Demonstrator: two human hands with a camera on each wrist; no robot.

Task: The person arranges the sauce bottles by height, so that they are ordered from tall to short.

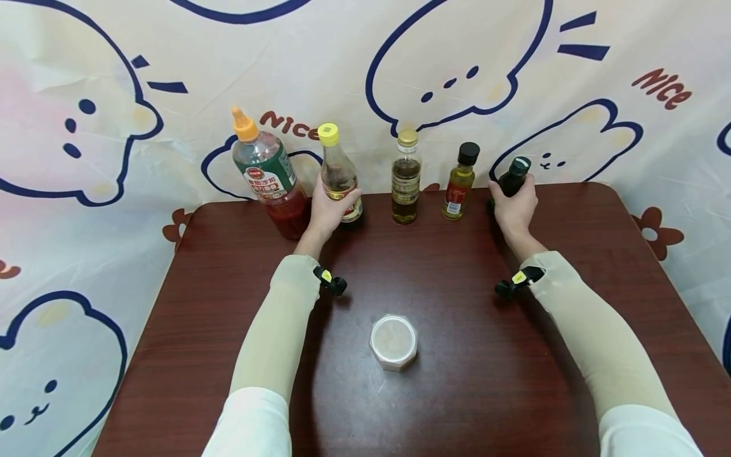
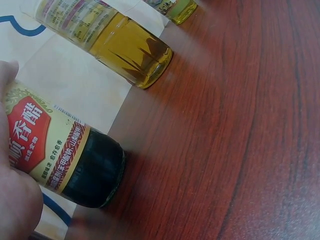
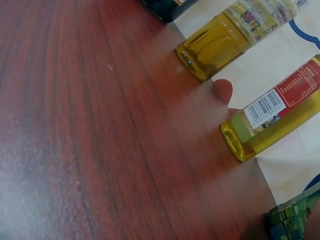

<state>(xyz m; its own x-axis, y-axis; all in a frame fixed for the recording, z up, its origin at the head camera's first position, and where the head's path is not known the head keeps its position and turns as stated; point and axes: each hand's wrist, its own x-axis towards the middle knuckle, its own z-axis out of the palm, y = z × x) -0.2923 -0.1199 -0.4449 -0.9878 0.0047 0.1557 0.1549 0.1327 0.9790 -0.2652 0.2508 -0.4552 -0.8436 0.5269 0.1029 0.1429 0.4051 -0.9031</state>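
In the head view, my left hand [image 1: 331, 211] grips a vinegar bottle [image 1: 341, 168] with a yellow cap, dark liquid and a red and cream label. The left wrist view shows its dark base [image 2: 95, 167] standing on the table. At the table's back right, my right hand [image 1: 515, 206] holds a dark green bottle [image 1: 514, 178] with a dark cap, its lower part mostly hidden by the hand. Only a corner of that green bottle [image 3: 295, 217] shows in the right wrist view.
Between the hands stand an oil bottle [image 1: 406, 181] with a gold cap and a smaller black-capped oil bottle [image 1: 459, 184]. Left of the vinegar is a large sauce bottle [image 1: 268, 174] with an orange nozzle. An octagonal jar [image 1: 393, 343] sits mid-table. Behind hangs a printed cloth [image 1: 320, 63].
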